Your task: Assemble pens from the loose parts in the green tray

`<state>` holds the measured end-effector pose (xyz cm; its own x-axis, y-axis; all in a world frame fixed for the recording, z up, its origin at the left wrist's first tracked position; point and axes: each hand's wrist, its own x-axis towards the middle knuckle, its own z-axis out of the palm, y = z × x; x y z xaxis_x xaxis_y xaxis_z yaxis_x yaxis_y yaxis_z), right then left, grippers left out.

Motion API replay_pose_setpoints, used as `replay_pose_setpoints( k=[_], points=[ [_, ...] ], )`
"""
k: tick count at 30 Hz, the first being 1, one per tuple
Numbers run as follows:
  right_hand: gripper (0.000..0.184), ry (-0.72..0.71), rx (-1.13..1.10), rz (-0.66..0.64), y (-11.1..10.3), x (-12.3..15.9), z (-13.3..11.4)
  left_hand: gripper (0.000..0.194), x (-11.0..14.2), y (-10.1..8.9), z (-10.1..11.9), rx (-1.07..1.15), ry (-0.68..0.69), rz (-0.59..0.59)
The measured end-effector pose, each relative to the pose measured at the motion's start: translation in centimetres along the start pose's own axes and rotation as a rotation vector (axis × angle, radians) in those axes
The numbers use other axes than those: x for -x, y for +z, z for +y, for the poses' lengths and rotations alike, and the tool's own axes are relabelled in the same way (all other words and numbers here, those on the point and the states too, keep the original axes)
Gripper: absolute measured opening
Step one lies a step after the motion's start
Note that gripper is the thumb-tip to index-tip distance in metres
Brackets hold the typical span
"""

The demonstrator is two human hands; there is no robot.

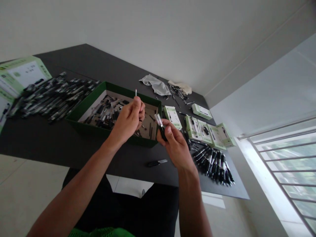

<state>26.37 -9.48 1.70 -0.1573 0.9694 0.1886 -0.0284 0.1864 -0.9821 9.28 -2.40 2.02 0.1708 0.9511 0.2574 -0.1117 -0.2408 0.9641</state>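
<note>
My left hand [132, 115] is closed above the green box [82, 126], around a slim pen part [136, 92]. Only its silvery tip shows above the thumb, and a dark end pokes out below the fingers. To the right, my right hand [174, 140] is closed on a black pen barrel [162, 130] with a bright silver end, tilted up and left. Blur hides whether it is one piece or two. Beneath the hands, the box holds many loose black and silver pen parts [108, 112]. A small dark-handled knife-like tool [157, 163] lies near the table's front edge.
Many pens lie heaped [56, 95] on the left beside a pale green carton [26, 70]. At right are a fan of black pens [214, 164] and several small green-white boxes [202, 130]. A grey cloth [155, 84] lies at the back by the wall.
</note>
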Motion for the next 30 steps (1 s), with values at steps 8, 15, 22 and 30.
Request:
replay_pose_setpoints(
  k=[8, 15, 22, 30],
  points=[
    [0.030, -0.119, 0.013, 0.080, -1.3, -1.2, -0.5, 0.044, -1.6, -2.5, -0.6, -0.603, 0.203, -0.102],
    [0.026, -0.172, 0.030, 0.092, -1.3, -0.7, -1.8, 0.049, -1.6, -2.5, -1.0, -0.719, 0.158, -0.132],
    [0.020, -0.316, 0.292, 0.012, -1.5, -0.3, -2.1, 0.045, -1.3, -2.1, -0.4, -0.778, 0.126, -0.107],
    [0.022, -0.369, 0.217, 0.122, -3.9, -1.4, -1.0, 0.043, -1.0, -2.0, 0.0, -0.800, 0.108, -0.136]
  ],
)
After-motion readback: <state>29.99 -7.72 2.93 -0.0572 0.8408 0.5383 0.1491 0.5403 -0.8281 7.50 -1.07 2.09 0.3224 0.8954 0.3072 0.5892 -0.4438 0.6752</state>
